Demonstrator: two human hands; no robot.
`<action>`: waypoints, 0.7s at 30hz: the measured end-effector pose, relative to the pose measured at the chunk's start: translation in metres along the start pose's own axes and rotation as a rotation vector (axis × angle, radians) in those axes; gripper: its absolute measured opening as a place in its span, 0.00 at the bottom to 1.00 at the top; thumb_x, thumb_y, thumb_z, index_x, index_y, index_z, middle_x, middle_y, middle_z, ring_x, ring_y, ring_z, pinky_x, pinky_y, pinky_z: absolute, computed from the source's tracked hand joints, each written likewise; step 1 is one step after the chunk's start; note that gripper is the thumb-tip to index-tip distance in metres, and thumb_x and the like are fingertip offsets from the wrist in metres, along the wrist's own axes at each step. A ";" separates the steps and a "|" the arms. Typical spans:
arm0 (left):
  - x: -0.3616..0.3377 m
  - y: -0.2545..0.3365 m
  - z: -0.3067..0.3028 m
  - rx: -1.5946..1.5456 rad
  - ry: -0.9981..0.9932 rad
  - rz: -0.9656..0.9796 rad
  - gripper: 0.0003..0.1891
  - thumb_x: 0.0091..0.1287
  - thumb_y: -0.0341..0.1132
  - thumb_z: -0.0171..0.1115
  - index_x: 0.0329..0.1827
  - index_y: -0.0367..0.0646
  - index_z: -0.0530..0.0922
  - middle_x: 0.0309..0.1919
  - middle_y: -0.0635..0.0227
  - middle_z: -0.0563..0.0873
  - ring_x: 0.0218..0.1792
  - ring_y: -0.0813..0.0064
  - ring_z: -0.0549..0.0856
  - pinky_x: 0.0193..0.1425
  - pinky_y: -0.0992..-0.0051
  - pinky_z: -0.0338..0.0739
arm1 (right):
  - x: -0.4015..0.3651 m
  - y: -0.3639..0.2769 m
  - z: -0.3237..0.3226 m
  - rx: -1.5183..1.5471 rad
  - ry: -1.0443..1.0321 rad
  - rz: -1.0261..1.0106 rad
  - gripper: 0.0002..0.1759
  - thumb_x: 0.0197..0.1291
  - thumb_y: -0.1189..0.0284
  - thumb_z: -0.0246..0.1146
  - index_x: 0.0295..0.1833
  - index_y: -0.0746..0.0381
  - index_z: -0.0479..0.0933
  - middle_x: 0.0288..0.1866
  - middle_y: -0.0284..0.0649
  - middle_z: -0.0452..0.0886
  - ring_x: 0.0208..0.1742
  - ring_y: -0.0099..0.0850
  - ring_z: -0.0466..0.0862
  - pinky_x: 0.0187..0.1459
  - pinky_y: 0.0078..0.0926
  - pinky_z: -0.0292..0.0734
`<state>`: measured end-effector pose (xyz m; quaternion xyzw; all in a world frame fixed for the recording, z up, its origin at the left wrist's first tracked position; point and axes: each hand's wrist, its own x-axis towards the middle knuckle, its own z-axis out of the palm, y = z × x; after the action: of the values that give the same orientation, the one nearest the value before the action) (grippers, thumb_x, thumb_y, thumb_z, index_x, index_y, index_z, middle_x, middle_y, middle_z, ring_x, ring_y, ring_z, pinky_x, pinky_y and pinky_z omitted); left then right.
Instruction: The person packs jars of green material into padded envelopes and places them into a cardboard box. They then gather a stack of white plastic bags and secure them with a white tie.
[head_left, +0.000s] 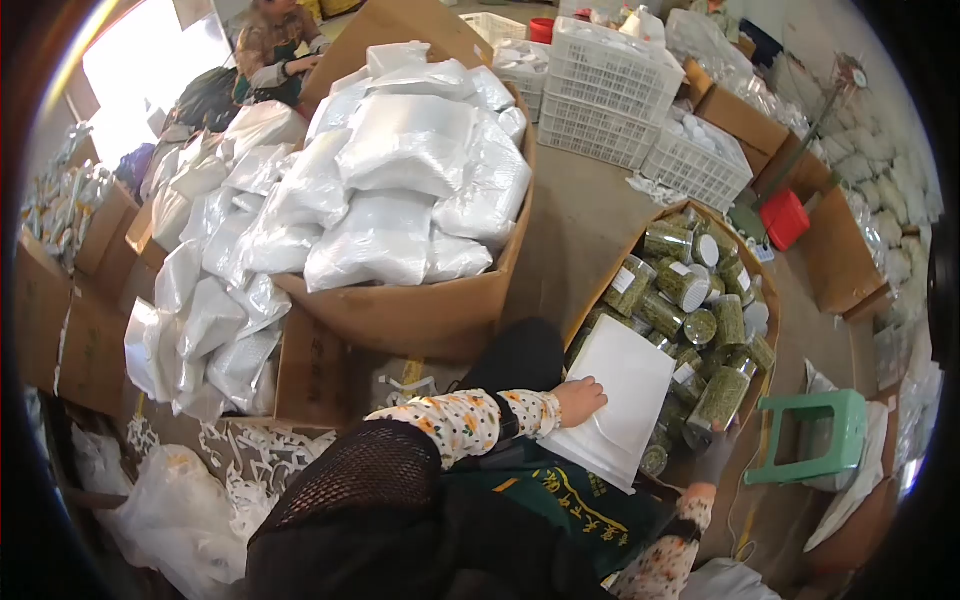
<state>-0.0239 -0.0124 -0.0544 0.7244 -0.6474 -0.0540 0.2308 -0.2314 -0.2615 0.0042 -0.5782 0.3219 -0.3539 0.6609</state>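
My left hand lies on the near left corner of a stack of white sheets or bags, with its thumb and fingers pressed together against it. The stack rests over the near left part of a cardboard box full of clear jars with green contents. At the box's near right side, my right hand is at the lower end of a tilted jar. Motion smears this hand, and its fingers cannot be made out.
A large carton heaped with silvery padded pouches stands ahead left. White crates are stacked at the back. A green stool and a red bin are on the right. Another person sits at the upper left.
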 end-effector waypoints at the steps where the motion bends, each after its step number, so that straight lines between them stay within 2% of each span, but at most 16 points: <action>1: 0.002 0.001 -0.004 -0.002 -0.003 -0.007 0.11 0.54 0.33 0.60 0.39 0.40 0.75 0.38 0.62 0.77 0.45 0.62 0.76 0.48 0.66 0.75 | -0.018 -0.026 0.024 -0.046 -0.076 -0.093 0.37 0.52 0.64 0.64 0.66 0.64 0.61 0.55 0.45 0.72 0.55 0.38 0.74 0.56 0.35 0.72; 2: 0.003 0.003 -0.007 -0.008 -0.009 -0.014 0.11 0.54 0.34 0.61 0.39 0.40 0.75 0.37 0.62 0.77 0.44 0.62 0.76 0.48 0.66 0.75 | -0.038 -0.040 0.042 -0.092 -0.151 -0.184 0.38 0.51 0.65 0.65 0.67 0.63 0.60 0.57 0.45 0.71 0.56 0.40 0.73 0.59 0.38 0.69; 4: 0.008 0.003 -0.003 -0.034 -0.007 -0.109 0.11 0.56 0.36 0.62 0.38 0.40 0.76 0.36 0.62 0.79 0.43 0.61 0.77 0.47 0.65 0.75 | -0.077 -0.045 0.062 -0.433 -0.290 -0.388 0.42 0.49 0.63 0.66 0.69 0.63 0.58 0.59 0.46 0.69 0.59 0.43 0.70 0.64 0.39 0.62; 7: 0.026 -0.003 -0.005 -0.139 -0.028 -0.316 0.09 0.59 0.37 0.59 0.36 0.40 0.77 0.32 0.60 0.80 0.42 0.59 0.79 0.46 0.63 0.75 | -0.128 -0.032 0.081 -1.021 -0.440 -0.711 0.41 0.43 0.62 0.67 0.65 0.64 0.64 0.56 0.52 0.68 0.61 0.49 0.67 0.60 0.42 0.63; 9: 0.034 -0.009 -0.005 -0.251 0.005 -0.456 0.08 0.58 0.36 0.58 0.35 0.41 0.77 0.31 0.59 0.80 0.42 0.59 0.79 0.45 0.61 0.75 | -0.152 -0.024 0.092 -1.246 -0.536 -0.579 0.40 0.41 0.62 0.68 0.62 0.65 0.65 0.56 0.54 0.69 0.59 0.51 0.68 0.59 0.44 0.63; 12: 0.034 0.012 -0.018 -0.226 0.192 -0.206 0.06 0.58 0.35 0.57 0.33 0.42 0.77 0.36 0.61 0.80 0.45 0.62 0.78 0.51 0.61 0.72 | -0.159 -0.003 0.087 -1.070 -0.424 -0.508 0.39 0.44 0.66 0.67 0.64 0.66 0.64 0.57 0.50 0.71 0.56 0.47 0.72 0.58 0.40 0.66; 15: 0.029 0.047 -0.038 -0.188 0.256 0.041 0.04 0.57 0.34 0.56 0.29 0.44 0.76 0.41 0.66 0.78 0.50 0.66 0.75 0.58 0.60 0.67 | -0.161 0.004 0.090 -0.479 -0.277 -0.083 0.35 0.55 0.59 0.59 0.64 0.67 0.65 0.58 0.47 0.71 0.59 0.41 0.71 0.60 0.37 0.64; 16: 0.024 0.049 -0.035 -0.184 0.325 0.125 0.06 0.57 0.32 0.56 0.35 0.43 0.77 0.49 0.68 0.77 0.59 0.69 0.70 0.63 0.58 0.61 | -0.161 0.003 0.088 -0.500 -0.237 -0.024 0.34 0.57 0.61 0.58 0.66 0.67 0.63 0.57 0.43 0.71 0.59 0.36 0.71 0.60 0.33 0.66; 19: 0.017 0.053 -0.027 -0.132 0.675 -0.115 0.12 0.56 0.31 0.56 0.44 0.43 0.78 0.56 0.68 0.75 0.66 0.71 0.65 0.63 0.55 0.60 | -0.148 0.024 0.073 -0.028 -0.141 0.188 0.34 0.59 0.57 0.58 0.65 0.66 0.63 0.54 0.42 0.71 0.56 0.34 0.72 0.57 0.31 0.68; 21: 0.016 0.044 -0.020 -0.166 0.445 -0.236 0.25 0.59 0.27 0.51 0.62 0.40 0.67 0.51 0.53 0.79 0.58 0.58 0.74 0.55 0.56 0.68 | -0.140 0.044 0.065 -0.049 -0.112 0.116 0.33 0.59 0.57 0.59 0.64 0.66 0.63 0.53 0.42 0.71 0.54 0.34 0.73 0.54 0.30 0.70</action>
<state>-0.0541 -0.0246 -0.0158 0.7675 -0.4852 0.0272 0.4182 -0.2492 -0.1053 -0.0293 -0.5934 0.3257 -0.2742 0.6831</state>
